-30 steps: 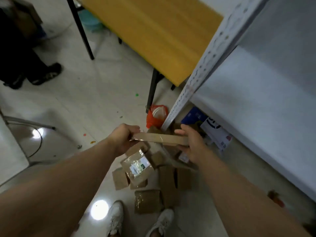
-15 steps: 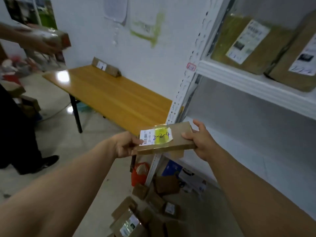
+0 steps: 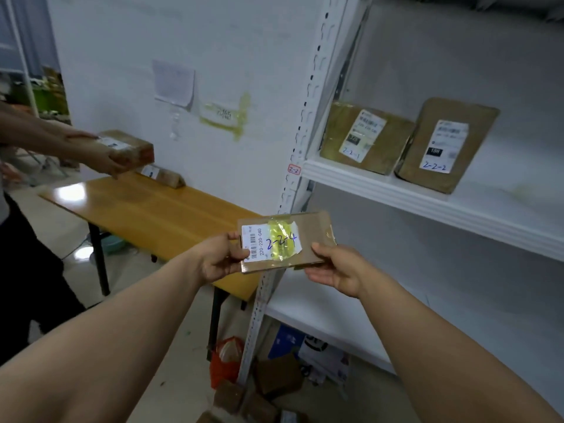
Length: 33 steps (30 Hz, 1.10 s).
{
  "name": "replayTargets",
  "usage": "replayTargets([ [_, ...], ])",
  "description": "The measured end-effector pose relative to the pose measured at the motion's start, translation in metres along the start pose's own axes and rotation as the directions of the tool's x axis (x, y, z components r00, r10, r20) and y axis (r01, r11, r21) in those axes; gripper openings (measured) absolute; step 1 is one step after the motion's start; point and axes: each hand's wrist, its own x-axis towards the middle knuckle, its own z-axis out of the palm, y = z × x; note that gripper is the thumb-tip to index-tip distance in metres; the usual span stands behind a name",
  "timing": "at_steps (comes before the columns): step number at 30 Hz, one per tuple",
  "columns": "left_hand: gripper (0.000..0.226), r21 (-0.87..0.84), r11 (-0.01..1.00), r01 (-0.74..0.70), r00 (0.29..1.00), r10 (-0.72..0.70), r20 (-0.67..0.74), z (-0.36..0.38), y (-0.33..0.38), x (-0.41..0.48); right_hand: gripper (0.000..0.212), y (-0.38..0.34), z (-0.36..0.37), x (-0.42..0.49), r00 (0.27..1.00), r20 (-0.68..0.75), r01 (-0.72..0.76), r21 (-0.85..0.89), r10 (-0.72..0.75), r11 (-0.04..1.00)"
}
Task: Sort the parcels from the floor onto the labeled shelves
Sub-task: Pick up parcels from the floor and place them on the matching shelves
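You hold the flat parcel (image 3: pixel 285 242) marked 2-2-4 by its 2 short ends, left hand (image 3: pixel 218 260) and right hand (image 3: pixel 334 268) both pinching it, in front of the rack's upright. Match it to the shelf (image 3: pixel 427 203) tagged 2-2 and stand it label-out toward the shelf's right end, beside parcel 2-2-2 (image 3: pixel 445 145).

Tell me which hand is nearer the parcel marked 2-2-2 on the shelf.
Right. The right hand grips the held parcel at its right end, below and left of the 2-2-2 parcel. The left hand holds the opposite end, farther left.
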Motion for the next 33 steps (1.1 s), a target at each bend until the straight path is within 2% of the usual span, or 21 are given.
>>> replayTargets([
  [3,0.038,0.012,0.999,-0.039,0.998,0.038,0.056,0.015,0.012,-0.006,0.012,-0.015,-0.009,-0.011,0.996,-0.004,0.093,0.114,-0.093,0.989],
  [9,0.036,0.048,0.992,-0.119,0.985,0.112,0.133,0.053,0.038,-0.005,0.019,-0.045,-0.031,-0.036,0.952,-0.083,0.306,0.234,-0.295,0.923],
  [14,0.020,0.268,0.956,-0.123,0.981,0.077,0.176,0.099,0.046,-0.001,0.024,-0.066,-0.070,-0.060,0.884,-0.159,0.466,0.229,-0.440,0.854],
  [19,0.015,0.328,0.928,-0.175,0.971,0.109,0.211,0.144,0.055,0.006,0.034,-0.082,-0.110,-0.080,0.856,-0.168,0.513,0.164,-0.489,0.842],
  [24,0.028,0.322,0.920,-0.223,0.960,0.150,0.237,0.185,0.066,0.020,0.034,-0.095,-0.143,-0.088,0.831,-0.249,0.523,0.047,-0.497,0.851],
  [33,0.028,0.348,0.879,-0.325,0.922,0.213,0.324,0.272,0.078,0.060,0.041,-0.127,-0.224,-0.071,0.748,-0.411,0.574,0.007,-0.521,0.819],
])
